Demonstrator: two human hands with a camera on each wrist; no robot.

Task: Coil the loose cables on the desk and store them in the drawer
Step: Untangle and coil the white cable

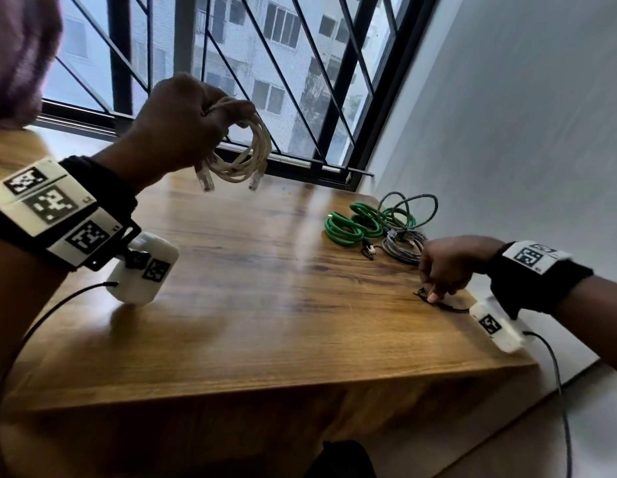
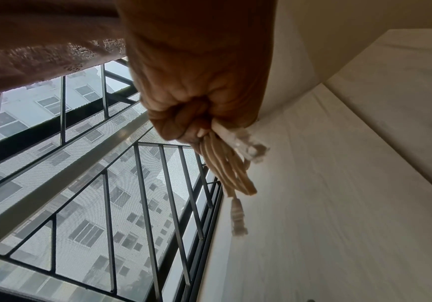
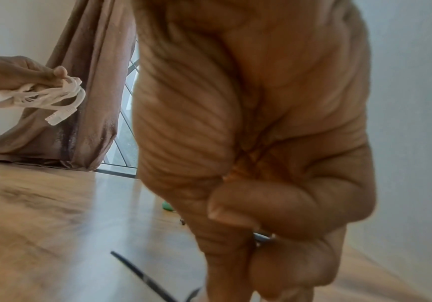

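Left hand: The left hand [image 1: 178, 124] is raised above the brown wood-grain bench [image 1: 252, 305], its grip curled around the top of a coiled cream network cable [image 1: 241, 157] whose two clear plugs hang below the loops.

Right hand: The right hand [image 1: 445, 267] reaches low at the bench's right edge, knuckles up, fingertips [image 1: 433, 297] down on a thin black tie or cord [image 1: 438, 303] lying flat on the wood. The grip looks pinched on it, thumb against forefinger in the right-wrist view, though motion blur leaves that uncertain.

Key relation: The black strand lies directly under the right fingertips, its long axis running from them towards the bench's near right corner. The cream coil is well apart, up and to the left, so the right hand would have to carry the strand across.

Waiting cables: A coiled green cable [image 1: 355, 224] and a grey braided cable [image 1: 403, 229], partly looped, lie touching each other just beyond the right hand, near the wall.

Stage, as judged: One cable is coiled but likely not yet tied; no drawer is in view.
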